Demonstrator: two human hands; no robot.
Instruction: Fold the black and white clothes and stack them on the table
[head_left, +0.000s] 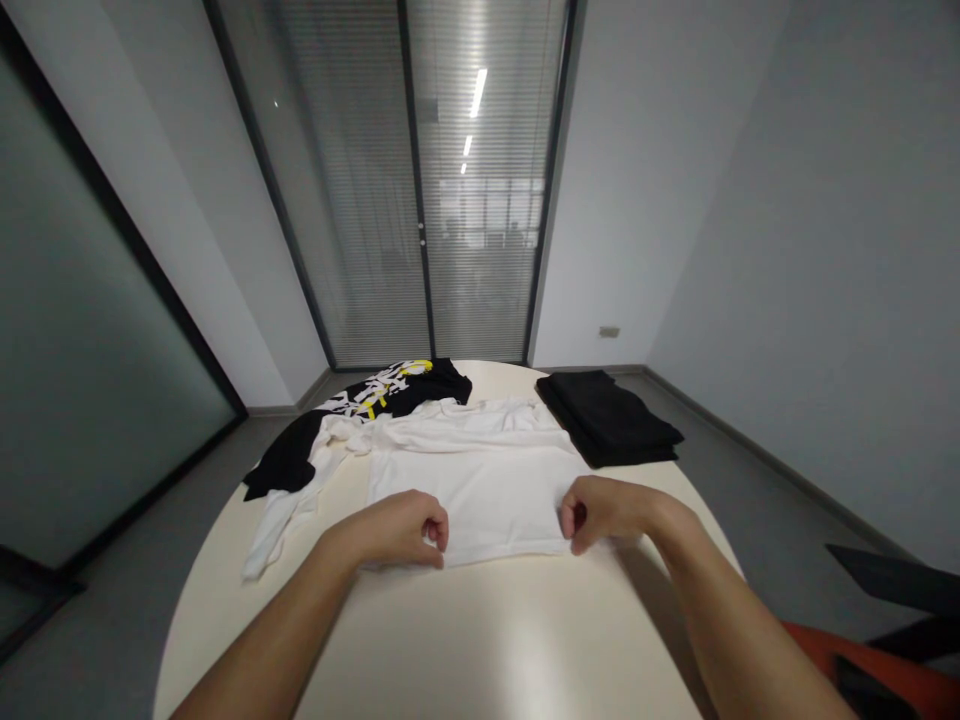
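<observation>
A white long-sleeved shirt lies on the round table, its near hem toward me and one sleeve stretched out to the left. My left hand is closed at the left part of the hem, fingers curled and thumb low against the cloth. At the hem's right corner, my right hand pinches the fabric between thumb and curled fingers. Folds gather along the shirt's far part, near the collar. The right sleeve cannot be made out clearly.
A black garment with a white and yellow print lies loosely at the far left, partly under the white sleeve. Folded black clothing sits at the far right of the cream table. An orange and black chair stands at right.
</observation>
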